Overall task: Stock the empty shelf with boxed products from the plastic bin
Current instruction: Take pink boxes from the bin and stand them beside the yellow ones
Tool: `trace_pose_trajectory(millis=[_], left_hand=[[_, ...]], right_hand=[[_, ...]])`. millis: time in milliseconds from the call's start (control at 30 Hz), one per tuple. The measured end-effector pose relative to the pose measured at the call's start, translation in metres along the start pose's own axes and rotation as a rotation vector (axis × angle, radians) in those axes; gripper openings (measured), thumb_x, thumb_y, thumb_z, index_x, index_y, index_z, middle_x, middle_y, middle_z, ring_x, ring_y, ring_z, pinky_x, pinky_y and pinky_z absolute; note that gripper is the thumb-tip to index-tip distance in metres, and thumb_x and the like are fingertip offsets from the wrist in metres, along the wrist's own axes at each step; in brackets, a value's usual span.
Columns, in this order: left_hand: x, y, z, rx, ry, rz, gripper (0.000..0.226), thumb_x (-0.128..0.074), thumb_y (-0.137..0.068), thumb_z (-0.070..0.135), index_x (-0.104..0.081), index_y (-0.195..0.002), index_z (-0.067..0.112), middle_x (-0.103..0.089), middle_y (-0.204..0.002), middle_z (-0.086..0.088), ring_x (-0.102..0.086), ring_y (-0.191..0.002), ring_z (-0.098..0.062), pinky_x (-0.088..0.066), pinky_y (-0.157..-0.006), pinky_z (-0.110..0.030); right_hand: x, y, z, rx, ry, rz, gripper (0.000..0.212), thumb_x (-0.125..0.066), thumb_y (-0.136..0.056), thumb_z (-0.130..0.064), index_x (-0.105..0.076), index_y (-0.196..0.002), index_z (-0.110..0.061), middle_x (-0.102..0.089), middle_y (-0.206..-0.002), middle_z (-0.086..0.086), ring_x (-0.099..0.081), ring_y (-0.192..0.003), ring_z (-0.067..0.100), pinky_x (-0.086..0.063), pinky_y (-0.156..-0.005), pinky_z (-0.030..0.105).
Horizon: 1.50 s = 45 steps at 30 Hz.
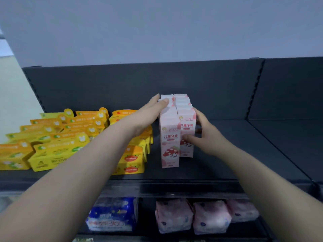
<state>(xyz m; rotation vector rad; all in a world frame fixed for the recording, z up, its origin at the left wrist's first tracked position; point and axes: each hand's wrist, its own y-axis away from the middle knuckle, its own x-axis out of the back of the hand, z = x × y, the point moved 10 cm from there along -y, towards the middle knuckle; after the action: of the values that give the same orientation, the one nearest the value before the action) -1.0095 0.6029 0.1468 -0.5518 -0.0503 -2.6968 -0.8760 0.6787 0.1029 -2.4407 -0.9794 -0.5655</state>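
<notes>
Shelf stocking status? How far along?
Done: yellow boxes fill the left end of the shelf, and two rows of pink boxes stand in the middle. In hand: left hand presses the rows' left side, right hand grips their right front. Left: the stretch to their right holds no boxes; bin out of view.

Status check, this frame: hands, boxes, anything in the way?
Left hand flat against pink boxes, top left. Right hand wraps their right front corner. Boxes upright, two rows on shelf. Yellow boxes close on left, not touching.
</notes>
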Motion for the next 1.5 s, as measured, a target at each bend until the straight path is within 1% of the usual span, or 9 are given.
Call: trace_pose_trajectory(millis=[100,233,500,633,767,1000,1100,1267,1500], left_hand=[[-0.01,-0.011,-0.014,0.106,0.146,-0.02,0.055,-0.037,-0.1,0.03,-0.015,-0.15,0.026,-0.058,-0.116,0.009,-0.059,-0.101,-0.01,-0.049,-0.084,-0.029],[-0.015,-0.015,-0.018,0.101,0.198,-0.013,0.065,-0.034,-0.098,0.018,0.002,-0.15,0.032,-0.046,-0.087,0.021,-0.058,-0.093,-0.01,-0.048,-0.094,-0.035],[-0.015,-0.022,-0.024,0.105,0.222,-0.036,0.055,-0.034,-0.096,0.019,-0.018,-0.146,0.034,-0.063,-0.112,0.004,-0.064,-0.097,-0.018,-0.052,-0.073,-0.031],[-0.009,-0.024,-0.032,0.137,0.305,-0.014,0.063,-0.037,-0.093,0.02,-0.013,-0.149,0.035,-0.061,-0.118,-0.001,-0.063,-0.087,-0.018,-0.052,-0.066,-0.029],[-0.011,-0.025,-0.034,0.167,0.337,-0.003,0.025,-0.036,-0.094,0.02,-0.052,-0.107,0.034,-0.064,-0.096,-0.002,-0.059,-0.079,-0.017,-0.047,-0.066,-0.029],[-0.011,-0.021,-0.03,0.171,0.334,0.059,0.055,-0.036,-0.094,0.021,-0.022,-0.147,0.023,-0.06,-0.111,0.004,-0.061,-0.097,-0.019,-0.049,-0.084,-0.035],[0.012,-0.005,-0.011,-0.005,0.081,0.252,0.057,-0.036,-0.099,0.038,-0.015,-0.15,0.026,-0.031,-0.149,0.004,-0.036,-0.133,-0.016,-0.033,-0.109,-0.036],[0.008,0.044,0.026,-0.437,-0.684,0.29,0.052,-0.06,-0.079,0.055,-0.054,-0.123,0.028,-0.038,-0.115,0.009,-0.034,-0.109,-0.006,-0.031,-0.084,-0.015],[0.007,0.052,0.023,-0.557,-0.772,0.327,0.053,-0.073,-0.078,0.033,-0.06,-0.126,0.018,-0.04,-0.107,0.004,-0.04,-0.103,-0.015,-0.032,-0.087,-0.021]], right_hand=[[-0.001,-0.004,0.004,-0.009,0.027,0.022,0.087,-0.068,-0.085,-0.017,-0.013,-0.147,-0.041,-0.047,-0.112,-0.035,-0.048,-0.095,-0.016,-0.041,-0.065,0.004],[-0.003,-0.008,0.01,-0.009,0.023,0.041,0.083,-0.066,-0.086,-0.011,-0.017,-0.147,-0.038,-0.052,-0.12,-0.023,-0.046,-0.104,-0.011,-0.038,-0.073,0.002],[-0.004,-0.009,0.011,-0.005,0.015,0.06,0.083,-0.068,-0.085,-0.011,-0.019,-0.145,-0.039,-0.046,-0.111,-0.034,-0.045,-0.096,-0.022,-0.042,-0.068,-0.001],[-0.003,-0.004,0.009,0.009,0.023,0.017,0.081,-0.069,-0.085,-0.016,-0.02,-0.145,-0.039,-0.051,-0.12,-0.027,-0.047,-0.11,-0.009,-0.042,-0.087,0.012],[-0.008,0.003,0.01,0.018,0.018,-0.047,0.078,-0.063,-0.088,-0.014,-0.017,-0.146,-0.039,-0.05,-0.123,-0.03,-0.046,-0.121,-0.003,-0.041,-0.101,0.025],[0.011,0.018,-0.012,0.125,0.043,0.168,0.069,-0.058,-0.092,-0.029,-0.018,-0.147,-0.038,-0.029,-0.148,-0.02,-0.03,-0.136,0.002,-0.031,-0.111,0.035],[0.016,0.021,-0.031,0.215,0.101,0.221,0.061,-0.053,-0.094,-0.031,-0.023,-0.147,-0.034,-0.028,-0.138,-0.025,-0.028,-0.129,-0.007,-0.029,-0.106,0.024],[0.025,0.008,-0.036,0.243,0.402,0.259,0.051,-0.058,-0.092,-0.026,-0.043,-0.14,-0.02,-0.039,-0.14,-0.003,-0.036,-0.13,0.017,-0.032,-0.103,0.029],[0.031,-0.001,-0.043,0.242,0.423,0.26,0.032,-0.066,-0.087,-0.021,-0.059,-0.118,-0.022,-0.054,-0.102,-0.005,-0.047,-0.099,0.015,-0.037,-0.083,0.024]])
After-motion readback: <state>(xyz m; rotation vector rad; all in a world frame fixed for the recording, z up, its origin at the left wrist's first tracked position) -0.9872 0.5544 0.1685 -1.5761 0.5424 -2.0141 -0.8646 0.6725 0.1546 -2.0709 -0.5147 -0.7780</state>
